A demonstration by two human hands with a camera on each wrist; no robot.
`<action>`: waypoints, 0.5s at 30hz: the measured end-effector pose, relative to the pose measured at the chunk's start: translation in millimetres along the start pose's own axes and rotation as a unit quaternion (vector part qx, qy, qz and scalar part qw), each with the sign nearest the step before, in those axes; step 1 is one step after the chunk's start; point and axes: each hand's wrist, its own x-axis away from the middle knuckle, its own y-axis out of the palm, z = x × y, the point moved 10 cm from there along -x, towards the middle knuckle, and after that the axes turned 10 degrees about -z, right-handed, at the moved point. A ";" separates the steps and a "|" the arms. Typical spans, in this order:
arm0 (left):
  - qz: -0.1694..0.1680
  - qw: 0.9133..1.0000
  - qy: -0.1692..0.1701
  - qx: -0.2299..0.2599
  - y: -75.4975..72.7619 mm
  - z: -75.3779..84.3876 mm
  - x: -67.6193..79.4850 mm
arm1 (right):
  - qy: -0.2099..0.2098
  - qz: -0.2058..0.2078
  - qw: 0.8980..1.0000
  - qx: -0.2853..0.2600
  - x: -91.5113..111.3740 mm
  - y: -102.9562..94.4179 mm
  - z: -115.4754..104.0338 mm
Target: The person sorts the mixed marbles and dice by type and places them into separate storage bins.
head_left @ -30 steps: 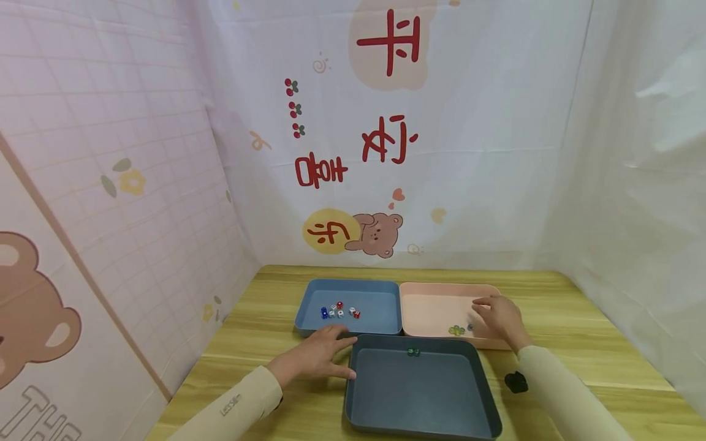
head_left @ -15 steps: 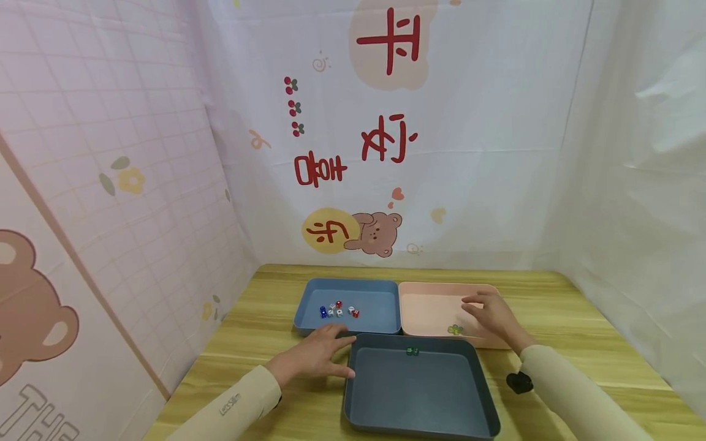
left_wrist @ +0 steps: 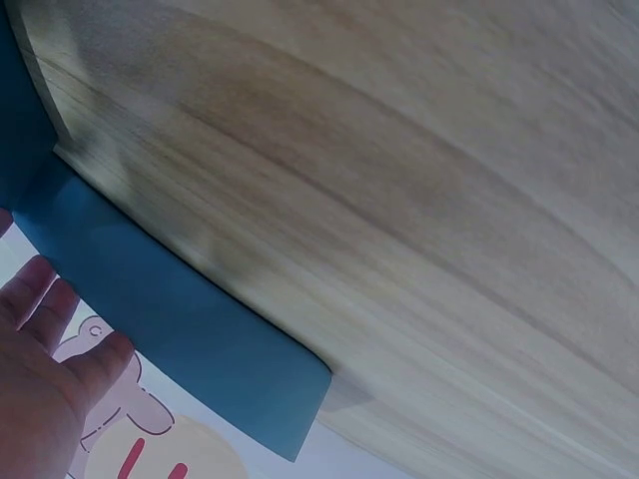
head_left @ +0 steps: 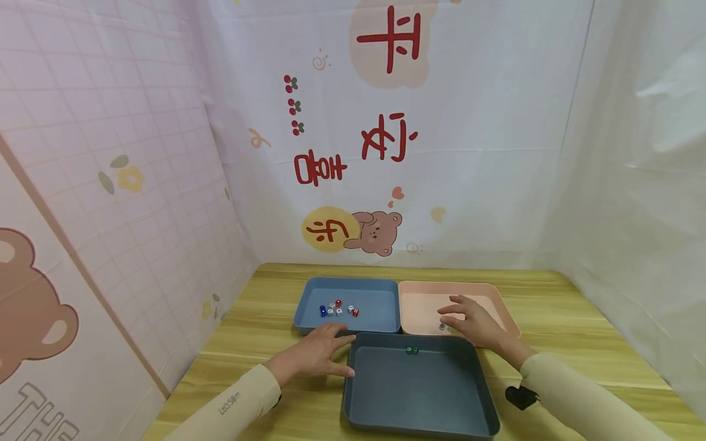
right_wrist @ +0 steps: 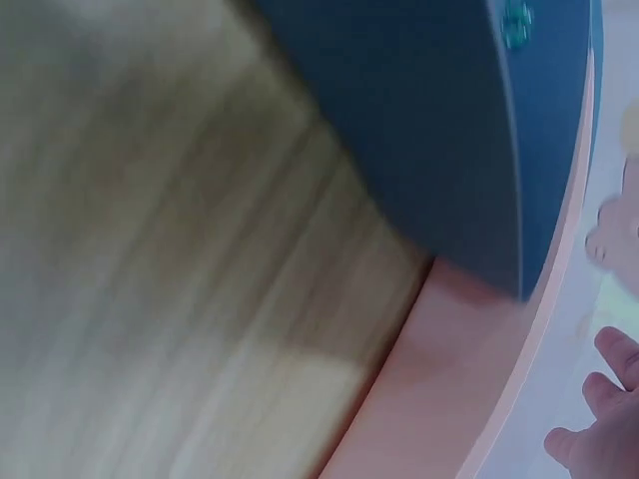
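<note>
My left hand [head_left: 315, 352] lies at the left rim of the dark grey tray [head_left: 421, 422], its fingers spread and relaxed. Its fingertips reach the tray's edge in the left wrist view. Over the pink tray [head_left: 425, 294] hovers my right hand [head_left: 475, 320], fingers apart and loosely bent, nothing visible between them. Below its fingertips sits a small bluish die [head_left: 442, 327]. A yellow-green die [head_left: 452, 331] beside it is partly hidden by the hand. Two green dice [head_left: 412, 350] lie near the back wall inside the dark grey tray.
A blue tray [head_left: 380, 294] stands left of the pink one, holding several blue, white and red dice [head_left: 339, 310]. A black object [head_left: 520, 397] shows beside the right sleeve. Printed cloth [head_left: 485, 153] hangs behind the wooden table [head_left: 568, 318].
My right hand has moved left and slightly nearer within the pink tray. A bluish die now shows left of the yellow-green one, which the hand partly covers. My left hand stays put.
</note>
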 end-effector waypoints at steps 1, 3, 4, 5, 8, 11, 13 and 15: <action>0.000 1.000 0.001 0.000 0.1 -0.1 -0.2 | -0.008 -0.003 1.000 -0.003 0.0 3.4 -3.9; 0.000 1.000 0.000 0.000 0.1 0.0 -0.6 | -0.026 -0.010 1.000 0.001 0.8 10.5 -11.9; -0.001 1.000 0.000 0.002 0.3 0.0 -0.8 | -0.037 -0.015 0.999 0.004 1.4 14.5 -16.2; -0.001 1.000 -0.001 0.004 0.4 -0.1 -0.9 | -0.047 -0.019 0.999 0.010 2.0 18.4 -20.8; -0.003 1.000 -0.003 0.008 0.7 -0.5 -1.2 | -0.060 -0.030 0.997 0.040 4.1 30.2 -29.2; -0.004 1.000 -0.005 0.007 1.1 -0.7 -1.3 | -0.057 -0.036 0.995 0.072 5.6 40.5 -32.0; -0.005 1.000 -0.004 0.006 1.6 -1.1 -1.7 | -0.047 -0.038 0.994 0.093 6.3 47.1 -30.3; -0.005 1.000 -0.005 0.005 1.9 -1.5 -2.0 | -0.043 -0.041 0.992 0.108 6.9 53.0 -29.5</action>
